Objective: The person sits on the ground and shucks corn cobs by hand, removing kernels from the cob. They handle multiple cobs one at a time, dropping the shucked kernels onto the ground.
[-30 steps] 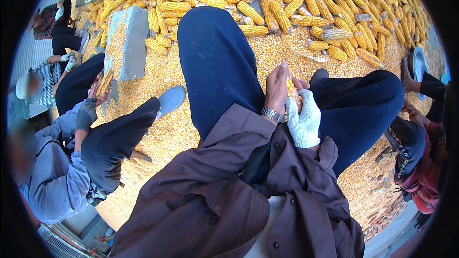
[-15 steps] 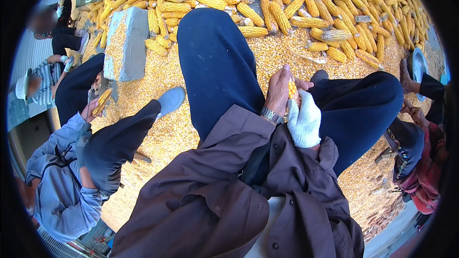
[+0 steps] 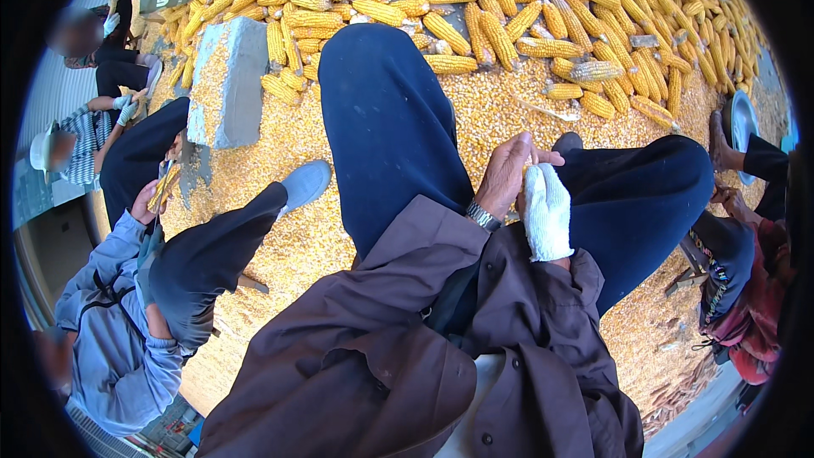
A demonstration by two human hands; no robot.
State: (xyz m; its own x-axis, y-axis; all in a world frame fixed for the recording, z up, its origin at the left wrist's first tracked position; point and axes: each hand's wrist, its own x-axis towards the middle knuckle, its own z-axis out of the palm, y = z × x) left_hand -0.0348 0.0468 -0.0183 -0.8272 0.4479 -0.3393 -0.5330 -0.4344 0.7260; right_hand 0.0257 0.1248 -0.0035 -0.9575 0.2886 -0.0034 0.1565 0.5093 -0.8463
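**Both hands on a corn cob over your lap**

While you sit with your knees spread above the floor of loose kernels (image 3: 280, 229), your bare left hand (image 3: 506, 174) and white-gloved right hand (image 3: 547, 210) meet between your thighs. Both sets of fingers are clamped on a yellow corn cob (image 3: 527, 175), mostly hidden between them. Whole cobs (image 3: 526, 8) lie heaped along the floor's far edge, and a grey block (image 3: 227, 80) stands at its far left.

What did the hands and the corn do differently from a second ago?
Very little. The left hand and the white-gloved right hand still clasp the same corn cob between the knees, only turning it slightly. The person on the left drew their own cob a bit nearer. The cob pile and the grey block stayed put.
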